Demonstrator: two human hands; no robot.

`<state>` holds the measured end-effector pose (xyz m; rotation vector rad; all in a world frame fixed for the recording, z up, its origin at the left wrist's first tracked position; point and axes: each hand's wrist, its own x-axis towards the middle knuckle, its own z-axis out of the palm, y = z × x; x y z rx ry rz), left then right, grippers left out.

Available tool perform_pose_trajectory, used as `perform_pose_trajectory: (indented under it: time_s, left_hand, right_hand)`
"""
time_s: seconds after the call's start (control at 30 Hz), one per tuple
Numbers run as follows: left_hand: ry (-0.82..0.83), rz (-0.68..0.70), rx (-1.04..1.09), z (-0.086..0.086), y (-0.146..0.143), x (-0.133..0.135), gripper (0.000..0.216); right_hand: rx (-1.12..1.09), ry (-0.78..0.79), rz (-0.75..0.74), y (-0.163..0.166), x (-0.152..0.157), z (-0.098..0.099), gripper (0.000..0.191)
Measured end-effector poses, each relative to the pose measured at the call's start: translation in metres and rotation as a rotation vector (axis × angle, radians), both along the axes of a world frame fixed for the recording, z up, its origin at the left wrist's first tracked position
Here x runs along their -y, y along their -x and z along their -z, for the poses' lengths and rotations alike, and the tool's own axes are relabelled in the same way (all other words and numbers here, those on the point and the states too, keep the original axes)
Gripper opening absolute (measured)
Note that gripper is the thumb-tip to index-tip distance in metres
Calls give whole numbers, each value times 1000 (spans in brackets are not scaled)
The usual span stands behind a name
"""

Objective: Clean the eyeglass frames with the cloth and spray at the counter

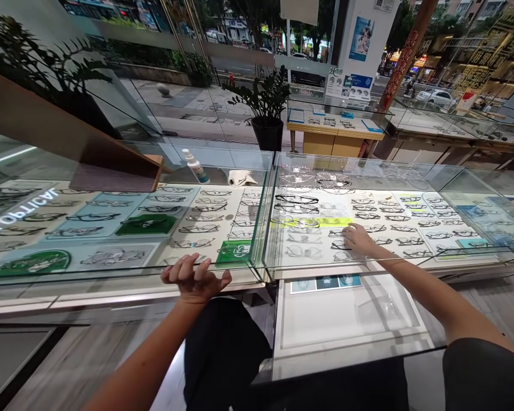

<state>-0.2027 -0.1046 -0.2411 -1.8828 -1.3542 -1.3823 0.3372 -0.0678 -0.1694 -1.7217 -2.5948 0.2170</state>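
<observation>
My left hand [195,279] rests at the near top edge of the left glass display case [111,273], fingers curled over the rim and thumb out to the side. Inside the right glass case [270,228], my right hand [360,241] reaches low over the white display board, its fingers bent and closed at a pair of eyeglasses [339,246]. The hand partly covers that frame. Rows of eyeglasses lie around it, among them a dark pair [297,200] on the left and more pairs [411,241] on the right.
Below the right case, a white drawer [346,337] is pulled out in front of my legs. A spray bottle [195,165] and a white cloth [241,177] are behind the left case. Beyond stand a potted plant [266,114] and a wooden display table [334,134].
</observation>
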Motion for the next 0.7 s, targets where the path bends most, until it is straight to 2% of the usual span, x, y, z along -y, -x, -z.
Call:
perform_pose_trajectory:
  time_s: [0.23, 0.3, 0.37, 0.5, 0.6, 0.67, 0.7]
  left_hand:
    - [8, 7, -48, 8, 7, 0, 60]
    - [-15, 20, -80, 9, 8, 0, 60]
    - [-48, 24, -102, 10, 8, 0, 61]
    - [-14, 11, -61, 9, 6, 2, 61]
    - [1, -5, -56, 7, 4, 3, 60]
    - [-34, -21, -95, 6, 3, 2, 60]
    - [-66, -27, -123, 6, 2, 1, 60]
  right_hand:
    - [33, -14, -29, 12, 12, -22, 37]
    - [51, 9, -122, 26, 25, -31, 31]
    - [98, 75, -291, 47, 45, -40, 22]
    - [80, 187, -598, 99, 104, -62, 9]
    - [39, 81, -815, 128, 134, -89, 9]
    - [-3, -76, -875, 133, 130, -112, 19]
    - [-15, -163, -853, 132, 119, -123, 24]
